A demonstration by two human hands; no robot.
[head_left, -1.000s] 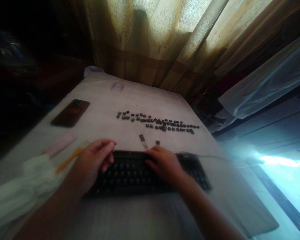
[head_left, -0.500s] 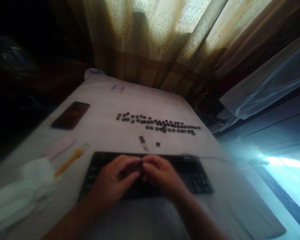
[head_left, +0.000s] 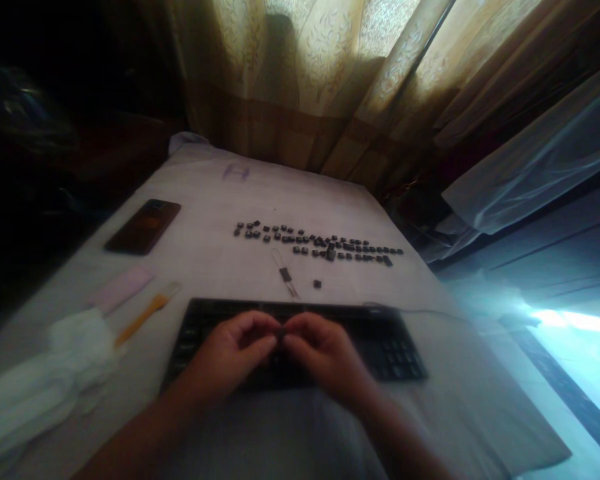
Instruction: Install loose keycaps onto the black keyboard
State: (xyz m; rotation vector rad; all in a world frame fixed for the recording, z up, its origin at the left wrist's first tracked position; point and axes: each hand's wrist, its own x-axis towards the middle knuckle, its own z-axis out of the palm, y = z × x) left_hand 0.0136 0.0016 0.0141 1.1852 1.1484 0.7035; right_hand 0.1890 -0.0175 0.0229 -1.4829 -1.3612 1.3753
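Over the black keyboard (head_left: 375, 340), my left hand (head_left: 233, 350) and my right hand (head_left: 325, 350) meet at the fingertips. Both are closed in a pinch around a small dark keycap (head_left: 281, 335), mostly covered by the fingers. The keyboard lies on the cloth, and its middle is hidden behind my hands. Just beyond it rests a wire keycap puller (head_left: 285, 274) with a dark handle. A single loose keycap (head_left: 317, 284) lies to its right. Farther back, several black keycaps (head_left: 331, 252) are spread in uneven rows.
To the left lie a dark phone (head_left: 144, 228), a pink block (head_left: 123, 288), a brush with an orange handle (head_left: 143, 319) and a crumpled white cloth (head_left: 45, 380). A cable (head_left: 430, 311) runs right from the keyboard. Curtains (head_left: 310, 87) hang behind the table.
My hands have shifted slightly, and the fingertips now meet more evenly around the keycap. The loose keycaps, puller and keyboard lie as before; the view has tilted slightly.
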